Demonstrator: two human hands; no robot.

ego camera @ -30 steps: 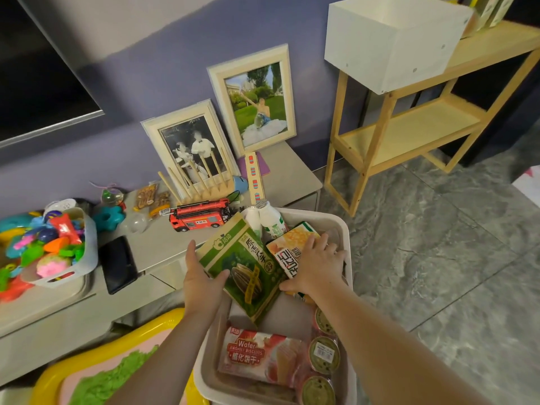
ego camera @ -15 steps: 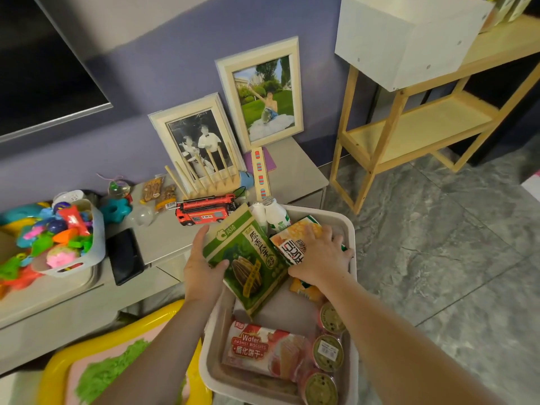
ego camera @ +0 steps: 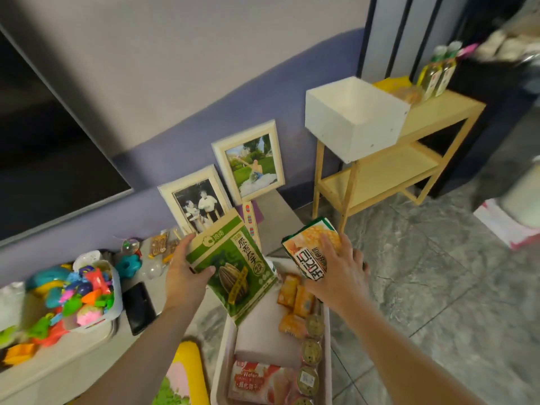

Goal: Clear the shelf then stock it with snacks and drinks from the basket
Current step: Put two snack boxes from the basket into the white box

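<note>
The left hand (ego camera: 187, 273) holds a green packet of sunflower seeds (ego camera: 233, 267) by its left edge, with the thumb on the front and the fingers behind it. The packet is lifted above the near end of the basket (ego camera: 225, 355) and is tilted, its lower corner pointing down to the basket. The right hand (ego camera: 339, 273) holds an orange snack packet (ego camera: 309, 249) from above, with the palm and spread fingers lying over it; this packet is also raised above the basket, to the right of the green one, and the two packets do not touch. Inside the basket there are small orange packs (ego camera: 295, 299), a row of round cups with lids (ego camera: 311, 349) along the right wall, and a pink wafer packet (ego camera: 257, 381) at the near end. The basket stands on the grey floor just beside a low grey cabinet (ego camera: 274, 226). On the cabinet two photo frames (ego camera: 249, 162) lean on the wall, and a tub of colourful toys (ego camera: 87, 290) and a black phone (ego camera: 138, 306) lie more to the left. The wooden shelf (ego camera: 409, 168) stands well apart, to the right near the wall. A white box (ego camera: 353, 124) rests on its top board, and bottles (ego camera: 436, 71) stand at the far end of the same board. The lower board is bare.
</note>
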